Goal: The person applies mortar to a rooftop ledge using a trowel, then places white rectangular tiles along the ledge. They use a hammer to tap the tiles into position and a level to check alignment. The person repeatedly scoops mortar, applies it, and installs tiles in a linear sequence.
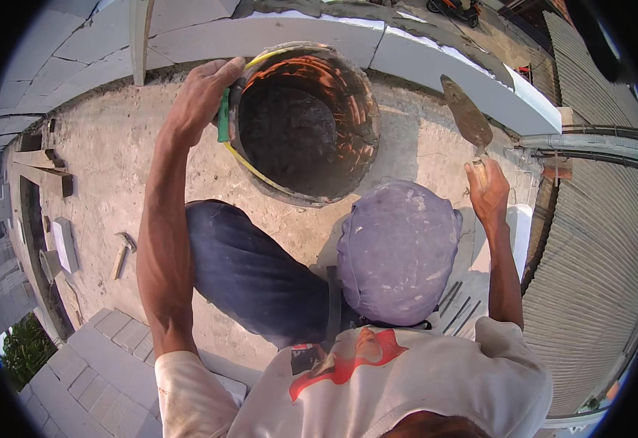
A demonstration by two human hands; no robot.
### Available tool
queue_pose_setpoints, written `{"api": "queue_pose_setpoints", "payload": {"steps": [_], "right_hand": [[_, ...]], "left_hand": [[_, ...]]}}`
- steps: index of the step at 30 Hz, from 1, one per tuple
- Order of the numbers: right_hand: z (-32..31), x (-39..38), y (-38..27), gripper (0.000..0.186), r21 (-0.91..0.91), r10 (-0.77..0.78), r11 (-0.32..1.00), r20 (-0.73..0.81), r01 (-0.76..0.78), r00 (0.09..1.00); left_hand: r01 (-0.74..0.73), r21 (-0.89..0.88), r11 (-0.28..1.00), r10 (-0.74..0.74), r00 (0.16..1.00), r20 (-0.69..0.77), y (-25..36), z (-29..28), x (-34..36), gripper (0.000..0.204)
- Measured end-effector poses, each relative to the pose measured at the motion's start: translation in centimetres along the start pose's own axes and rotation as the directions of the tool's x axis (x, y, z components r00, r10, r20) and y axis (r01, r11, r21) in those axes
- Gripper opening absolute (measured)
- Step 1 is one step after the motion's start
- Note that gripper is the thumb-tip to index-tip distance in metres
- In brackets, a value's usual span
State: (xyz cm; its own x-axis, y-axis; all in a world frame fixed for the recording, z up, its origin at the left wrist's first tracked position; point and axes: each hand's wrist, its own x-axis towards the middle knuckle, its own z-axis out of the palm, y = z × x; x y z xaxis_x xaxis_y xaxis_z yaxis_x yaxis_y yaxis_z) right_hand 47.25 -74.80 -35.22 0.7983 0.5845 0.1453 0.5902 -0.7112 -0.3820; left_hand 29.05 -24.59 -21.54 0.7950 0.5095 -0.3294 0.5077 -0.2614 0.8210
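A mortar-caked bucket (366,109) stands in front of my knees, orange showing through on its inner wall. Grey wet mortar (289,120) lies inside it. My left hand (203,95) grips the bucket at its left rim, by the yellow handle with a green grip (223,117); how the fingers wrap there is partly hidden. Off to the bucket's right, my right hand (488,191) is closed round the handle of a pointed trowel (467,117). The trowel's blade points away from me, smeared with mortar, near the low block wall.
A low wall of white blocks (275,40) curves across the far side, with mortar along its top. On the concrete floor (162,182) at left lie a hammer (123,254) and a white block (65,244). Stacked blocks (100,365) fill the lower left; corrugated sheeting (596,270) runs along the right.
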Motion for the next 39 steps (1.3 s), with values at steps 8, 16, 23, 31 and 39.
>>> {"api": "queue_pose_setpoints", "payload": {"steps": [8, 16, 23, 31, 39], "right_hand": [[6.7, 7.3, -16.3, 0.031, -0.066, -0.490, 0.838, 0.350, 0.542, 0.798], [10.0, 8.7, -20.0, 0.024, -0.220, -0.757, 0.482, 0.382, 0.848, 0.530], [5.8, 8.3, -21.2, 0.025, 0.208, -0.678, 0.656, 0.584, 0.726, 0.446], [5.4, 12.4, -19.8, 0.039, 0.555, -0.579, 0.807, 0.680, 0.201, 0.450], [6.7, 14.3, -25.6, 0.039, 0.744, -0.376, 0.595, 0.593, -0.305, 0.712]], "left_hand": [[-0.180, 0.201, 0.963, 0.190, 0.981, -0.029, -2.4, 0.8, 1.4, 0.059], [-0.150, 0.075, 0.986, 0.152, 0.988, -0.025, -2.4, 0.3, -0.7, 0.053], [-0.009, -0.026, 1.000, 0.009, 1.000, -0.025, -2.2, -0.8, -0.9, 0.047], [0.090, -0.100, 0.991, -0.101, 0.988, -0.116, -7.8, -4.5, -2.0, 0.048], [0.354, -0.151, 0.923, -0.383, 0.880, -0.282, -14.4, -11.8, -9.2, 0.048]]}}
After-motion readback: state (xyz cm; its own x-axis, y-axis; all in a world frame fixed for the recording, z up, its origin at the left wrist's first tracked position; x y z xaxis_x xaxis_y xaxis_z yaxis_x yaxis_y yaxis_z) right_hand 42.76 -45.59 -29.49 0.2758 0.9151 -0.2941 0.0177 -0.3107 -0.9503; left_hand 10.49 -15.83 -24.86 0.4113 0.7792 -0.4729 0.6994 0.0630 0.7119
